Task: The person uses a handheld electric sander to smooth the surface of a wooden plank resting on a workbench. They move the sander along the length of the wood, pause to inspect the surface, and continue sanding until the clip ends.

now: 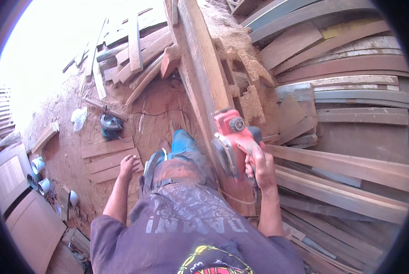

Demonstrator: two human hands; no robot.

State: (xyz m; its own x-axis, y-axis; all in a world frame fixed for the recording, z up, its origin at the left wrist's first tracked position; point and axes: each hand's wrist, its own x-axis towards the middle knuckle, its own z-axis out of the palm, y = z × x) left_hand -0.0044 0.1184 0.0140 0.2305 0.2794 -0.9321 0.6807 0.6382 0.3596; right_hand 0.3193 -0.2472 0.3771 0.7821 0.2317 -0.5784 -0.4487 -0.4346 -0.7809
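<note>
My right hand [261, 166] is wrapped around the rear handle of a red electric hand planer [234, 137]. The planer is over the near stretch of a long wooden beam [203, 50], which runs away from me. Whether its sole touches the wood is hard to tell. A cord [241, 201] hangs from the planer near my right wrist. Out to my left, my left hand [129, 165] is held in the air above several boards on the ground, its fingers loosely curled around nothing.
A blue-green circular saw [111, 125] sits on the dirt at left, with a cable near my feet. Stacked planks [350, 96] fill the right side, and loose timber [136, 55] lies ahead. Sawdust [232, 27] covers the ground beyond the beam. Door panels [35, 228] are at lower left.
</note>
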